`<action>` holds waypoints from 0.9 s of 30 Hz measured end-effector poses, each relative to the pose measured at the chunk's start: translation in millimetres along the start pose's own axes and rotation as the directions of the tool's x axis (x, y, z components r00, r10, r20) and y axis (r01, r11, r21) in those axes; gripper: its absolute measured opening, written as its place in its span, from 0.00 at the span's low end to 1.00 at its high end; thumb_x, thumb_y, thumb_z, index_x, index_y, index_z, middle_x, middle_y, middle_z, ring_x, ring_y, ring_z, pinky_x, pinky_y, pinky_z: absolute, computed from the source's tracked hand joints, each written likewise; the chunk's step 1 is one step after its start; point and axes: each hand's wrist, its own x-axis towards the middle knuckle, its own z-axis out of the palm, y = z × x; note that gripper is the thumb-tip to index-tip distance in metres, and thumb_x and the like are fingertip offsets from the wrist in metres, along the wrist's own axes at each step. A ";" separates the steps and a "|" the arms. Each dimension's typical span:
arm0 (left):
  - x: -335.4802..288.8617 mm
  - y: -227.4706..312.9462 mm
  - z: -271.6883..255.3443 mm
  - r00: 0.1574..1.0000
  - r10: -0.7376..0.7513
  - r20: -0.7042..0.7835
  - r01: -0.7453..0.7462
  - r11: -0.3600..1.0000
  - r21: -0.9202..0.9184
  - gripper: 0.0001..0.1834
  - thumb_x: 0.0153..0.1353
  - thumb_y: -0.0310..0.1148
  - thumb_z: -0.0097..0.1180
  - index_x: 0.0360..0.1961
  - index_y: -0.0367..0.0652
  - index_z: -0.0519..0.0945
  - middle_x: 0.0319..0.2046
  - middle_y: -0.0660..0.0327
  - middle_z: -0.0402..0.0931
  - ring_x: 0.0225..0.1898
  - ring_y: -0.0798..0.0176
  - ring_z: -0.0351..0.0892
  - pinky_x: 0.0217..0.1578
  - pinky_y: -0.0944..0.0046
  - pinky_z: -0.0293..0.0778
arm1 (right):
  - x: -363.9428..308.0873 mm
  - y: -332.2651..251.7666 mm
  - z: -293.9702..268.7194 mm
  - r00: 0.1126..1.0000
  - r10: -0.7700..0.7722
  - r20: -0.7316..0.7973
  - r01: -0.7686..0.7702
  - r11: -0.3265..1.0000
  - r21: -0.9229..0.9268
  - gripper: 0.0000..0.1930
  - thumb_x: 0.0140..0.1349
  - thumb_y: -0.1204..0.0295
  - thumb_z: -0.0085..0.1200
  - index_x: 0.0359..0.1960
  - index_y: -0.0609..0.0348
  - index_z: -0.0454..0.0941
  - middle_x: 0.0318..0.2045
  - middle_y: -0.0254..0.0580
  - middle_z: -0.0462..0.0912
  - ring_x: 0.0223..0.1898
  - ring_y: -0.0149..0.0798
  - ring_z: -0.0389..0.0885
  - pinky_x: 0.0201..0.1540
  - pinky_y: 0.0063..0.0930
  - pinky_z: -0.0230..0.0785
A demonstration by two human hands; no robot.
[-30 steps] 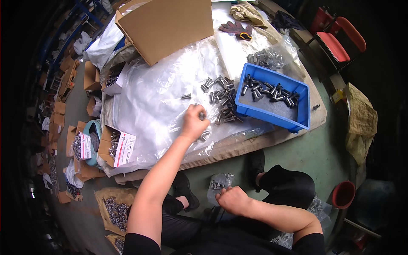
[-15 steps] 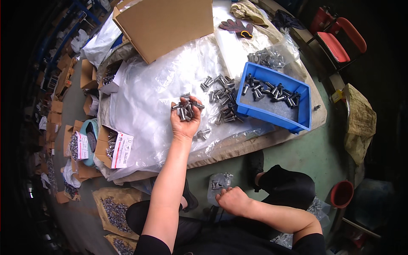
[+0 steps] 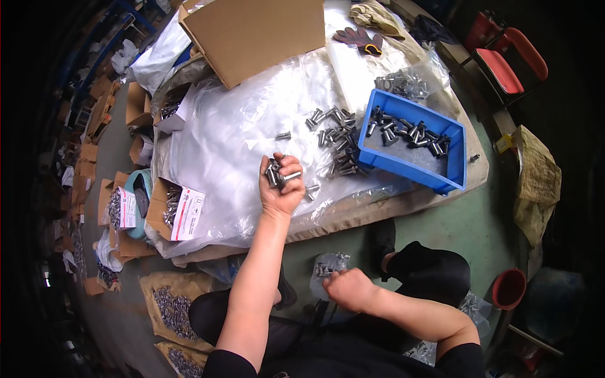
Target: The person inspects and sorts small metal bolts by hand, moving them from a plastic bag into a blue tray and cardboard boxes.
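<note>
My left hand (image 3: pixel 282 189) is palm up over the plastic-covered table, its fingers curled round several short metal bolts (image 3: pixel 273 174). Just beyond the fingertips a single bolt (image 3: pixel 283 135) lies on the clear plastic sheet (image 3: pixel 220 142). To the right is a loose pile of bolts (image 3: pixel 340 142), beside a blue plastic bin (image 3: pixel 413 173) with more bolts inside. Low over my lap, my right hand (image 3: pixel 353 290) is closed at the edge of a small clear plastic bag (image 3: pixel 319 285), which holds several bolts near its mouth.
A large cardboard box (image 3: pixel 265 38) stands at the table's far side, near a dark work glove (image 3: pixel 359 39). Opened cartons of metal parts (image 3: pixel 186 214) line the left edge. Sacks of small parts (image 3: pixel 173 309) lie on the floor. A red chair (image 3: pixel 504 69) and red bucket (image 3: pixel 508 288) are at right.
My left hand has drawn slightly nearer to me, and its fingers have curled further over the bolts. My right hand stays at the bag. The whole view has shifted a little.
</note>
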 end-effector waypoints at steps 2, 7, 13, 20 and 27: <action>-16.7 -13.1 7.2 1.000 -0.026 0.000 0.026 0.999 0.047 0.15 0.56 0.44 0.46 0.32 0.44 0.76 0.26 0.62 0.64 0.24 0.70 0.64 0.11 0.74 0.53 | 6.3 4.0 -11.2 0.993 0.040 -0.108 -0.032 0.997 0.075 0.07 0.43 0.73 0.48 0.26 0.58 0.73 0.23 0.42 0.76 0.26 0.40 0.77 0.28 0.31 0.70; -73.5 -60.5 21.7 0.995 0.061 -0.085 -0.038 0.967 0.253 0.20 0.60 0.50 0.38 0.37 0.49 0.75 0.26 0.59 0.65 0.26 0.65 0.64 0.10 0.73 0.55 | 15.8 17.9 -42.3 0.868 0.361 -0.340 0.077 0.580 0.811 0.09 0.54 0.68 0.51 0.33 0.60 0.73 0.23 0.41 0.76 0.24 0.39 0.74 0.28 0.26 0.67; -132.1 -102.3 20.5 0.928 0.339 -0.157 -0.232 0.853 0.468 0.22 0.60 0.52 0.38 0.47 0.50 0.68 0.24 0.59 0.66 0.22 0.65 0.68 0.09 0.74 0.56 | 17.3 -12.2 -41.2 0.896 0.443 -0.002 0.066 -0.130 0.989 0.15 0.55 0.61 0.53 0.31 0.62 0.73 0.20 0.30 0.73 0.19 0.20 0.67 0.19 0.14 0.59; -174.5 -114.5 12.8 0.866 0.478 -0.145 -0.330 0.766 0.552 0.22 0.59 0.52 0.41 0.44 0.46 0.67 0.23 0.61 0.68 0.20 0.65 0.68 0.14 0.71 0.61 | 5.8 -63.6 -16.9 0.867 0.489 0.102 0.100 -0.370 0.924 0.17 0.51 0.60 0.58 0.32 0.62 0.73 0.23 0.30 0.74 0.19 0.20 0.64 0.19 0.13 0.54; -196.7 -125.3 -2.0 0.832 0.529 -0.164 -0.409 0.787 0.461 0.19 0.59 0.50 0.42 0.39 0.46 0.70 0.25 0.59 0.70 0.22 0.61 0.69 0.21 0.64 0.67 | -6.4 -87.7 -12.0 0.827 0.548 0.126 0.078 -0.333 0.940 0.13 0.47 0.69 0.61 0.32 0.59 0.72 0.26 0.29 0.74 0.26 0.21 0.67 0.23 0.13 0.57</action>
